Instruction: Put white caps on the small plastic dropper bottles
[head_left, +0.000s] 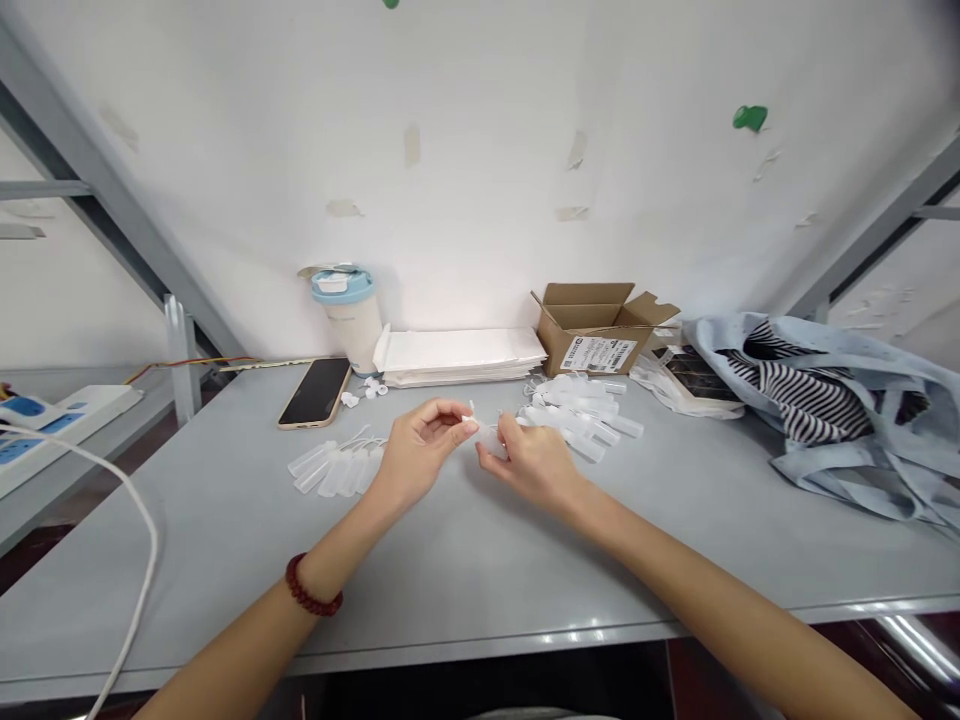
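My left hand (425,447) pinches a small white piece (471,421) between thumb and fingertips, above the middle of the grey table. Just to its right, my right hand (534,458) has its fingers closed on a small translucent piece (491,438), mostly hidden by the fingers. Beyond my right hand lies a loose pile of translucent plastic pieces (585,405) with thin loops. Several similar translucent pieces with white strings (341,470) lie in a row left of my left hand. A few small white caps (373,387) rest near the cup.
A phone (315,392), a blue-lidded cup (354,320), a stack of white sheets (461,355) and an open cardboard box (600,330) stand toward the wall. On the right lies a light blue cloth bag (862,400); at left are a power strip (67,430) and white cable (152,540).
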